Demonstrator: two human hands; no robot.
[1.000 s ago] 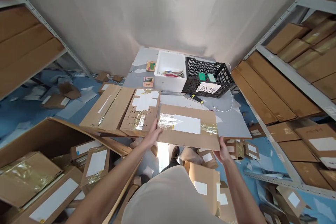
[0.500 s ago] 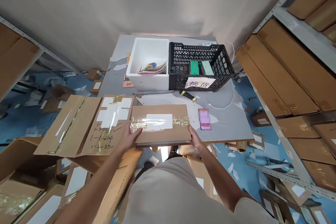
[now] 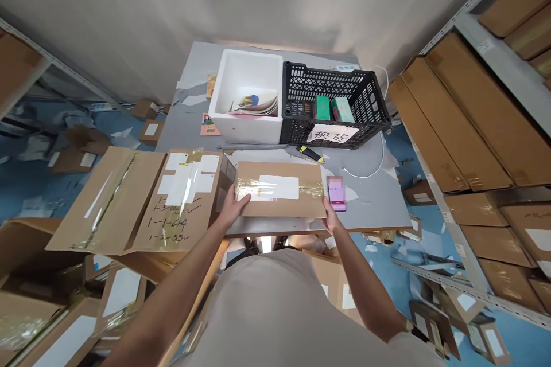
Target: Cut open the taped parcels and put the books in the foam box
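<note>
A taped cardboard box (image 3: 282, 207) with a white label on top is held between my two hands over the front of the grey table (image 3: 365, 206). My left hand (image 3: 233, 204) grips its left end, thumb on the top face. On the opposite end, my right hand (image 3: 330, 217) is closed along the side. Just right of that hand lies a phone (image 3: 336, 193) with a pink screen. A larger carton (image 3: 172, 223) with handwritten numbers and white labels stands to the left of my left hand.
Behind are a white foam box (image 3: 249, 129) holding booklets and a black plastic crate (image 3: 297, 132) with green boxes. A yellow-black utility knife (image 3: 310, 153) lies before the crate, near a white cable (image 3: 365, 176). Shelves with cartons (image 3: 469, 120) line the right; boxes crowd the lower left.
Both hands have carried the taped box to the right and slightly away from me, leaving a gap beside the larger carton. The camera view has shifted a little.
</note>
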